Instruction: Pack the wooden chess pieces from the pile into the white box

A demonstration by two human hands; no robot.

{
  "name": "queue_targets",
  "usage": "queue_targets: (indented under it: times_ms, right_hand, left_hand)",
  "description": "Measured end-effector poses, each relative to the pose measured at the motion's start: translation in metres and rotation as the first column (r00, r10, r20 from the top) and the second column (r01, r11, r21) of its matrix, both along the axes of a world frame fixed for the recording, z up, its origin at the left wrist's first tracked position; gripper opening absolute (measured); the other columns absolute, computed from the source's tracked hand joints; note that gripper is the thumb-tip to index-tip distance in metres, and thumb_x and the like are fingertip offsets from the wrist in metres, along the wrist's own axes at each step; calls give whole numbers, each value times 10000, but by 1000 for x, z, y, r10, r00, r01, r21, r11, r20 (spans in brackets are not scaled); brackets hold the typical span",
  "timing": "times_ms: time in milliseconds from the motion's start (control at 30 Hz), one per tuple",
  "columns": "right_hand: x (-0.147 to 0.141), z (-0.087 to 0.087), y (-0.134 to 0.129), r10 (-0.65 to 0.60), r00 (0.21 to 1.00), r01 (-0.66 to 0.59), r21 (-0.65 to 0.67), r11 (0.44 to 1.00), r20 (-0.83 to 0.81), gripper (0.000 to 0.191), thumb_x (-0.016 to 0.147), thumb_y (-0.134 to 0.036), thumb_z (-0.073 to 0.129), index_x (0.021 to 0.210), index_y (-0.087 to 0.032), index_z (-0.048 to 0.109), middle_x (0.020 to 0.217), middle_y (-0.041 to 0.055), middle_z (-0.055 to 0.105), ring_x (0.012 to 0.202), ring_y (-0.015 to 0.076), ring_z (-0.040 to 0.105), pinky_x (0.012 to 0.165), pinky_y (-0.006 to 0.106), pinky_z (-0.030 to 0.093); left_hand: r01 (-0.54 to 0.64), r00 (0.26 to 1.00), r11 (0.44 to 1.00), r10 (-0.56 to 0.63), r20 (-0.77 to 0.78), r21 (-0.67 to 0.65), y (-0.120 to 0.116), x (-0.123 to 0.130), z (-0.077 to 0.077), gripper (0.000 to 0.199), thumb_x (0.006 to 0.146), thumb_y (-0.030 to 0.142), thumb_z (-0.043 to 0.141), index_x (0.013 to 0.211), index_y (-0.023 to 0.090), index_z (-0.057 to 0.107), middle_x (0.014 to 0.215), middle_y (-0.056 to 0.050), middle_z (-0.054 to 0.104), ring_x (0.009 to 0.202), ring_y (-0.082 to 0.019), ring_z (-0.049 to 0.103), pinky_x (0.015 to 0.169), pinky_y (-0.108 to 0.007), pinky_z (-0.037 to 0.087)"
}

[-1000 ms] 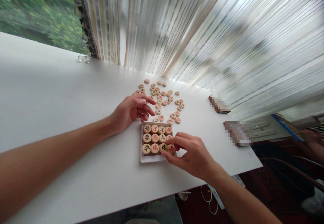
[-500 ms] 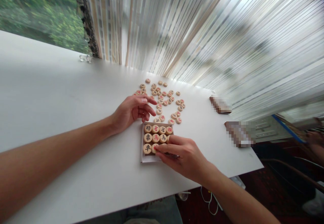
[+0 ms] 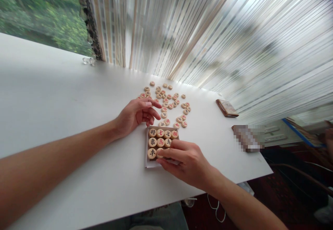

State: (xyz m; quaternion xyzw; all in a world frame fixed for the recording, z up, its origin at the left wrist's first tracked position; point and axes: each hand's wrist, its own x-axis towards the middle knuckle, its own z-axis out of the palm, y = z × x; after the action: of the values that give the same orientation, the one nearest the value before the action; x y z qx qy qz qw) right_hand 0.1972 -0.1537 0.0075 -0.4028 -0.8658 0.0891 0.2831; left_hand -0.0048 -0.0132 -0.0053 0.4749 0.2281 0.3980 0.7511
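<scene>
An open, shallow white box (image 3: 146, 153) on the table holds rows of round wooden Chinese chess pieces, marked in red or black characters. My right hand (image 3: 188, 159) reaches over its lower right part, with thumb and index finger closed at a Chinese chess piece (image 3: 159, 153) in the front row. That hand hides some pieces behind it. To the left of that piece is one with a black character (image 3: 152, 153). Above the box's far left corner, my left hand (image 3: 136, 115) hovers with loosely bent, parted fingers and holds nothing.
Several loose chess pieces (image 3: 165, 100) lie scattered beyond the box on the white table (image 3: 78, 126). Two small box-like items (image 3: 227, 108) are at the right. A strip curtain (image 3: 156, 32) hangs along the far edge, near small clear objects (image 3: 88, 61).
My right thumb and index finger have shifted slightly left and now cover more of the front-row piece. My left hand has stayed nearly still.
</scene>
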Motion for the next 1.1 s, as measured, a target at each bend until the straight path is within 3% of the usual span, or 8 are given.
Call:
queue_targets:
  times_ms: [833,967,1100]
  right_hand:
    - [-16,4,16,36,969,-52,58,997,243,46,973,-244,707,961,-200,712,773,10,691,644,156,615,585,287,404]
    - [-7,17,16,50,982,-55,23,998,182,118,996,-321,722,1011,-204,726,812,20,715,644,148,618,587,271,441]
    - [10,43,33,-29,999,30,47,998,-22,177,952,-364,801,1005,-200,758,740,-1,690,611,128,596,595,257,474]
  left_hand:
    - [-6,1000,1000,6,3,-16,-1,-1,3,370,744,401,715,972,112,751,754,-123,801,555,-180,634,536,-270,472]
    - [-16,1000,1000,16,0,-21,-2,0,4,374,732,400,721,965,110,750,744,-118,799,551,-176,632,541,-268,481]
    - [-50,999,999,50,-1,-21,-2,0,4,381,719,406,708,945,103,759,732,-121,793,545,-187,640,541,-288,499]
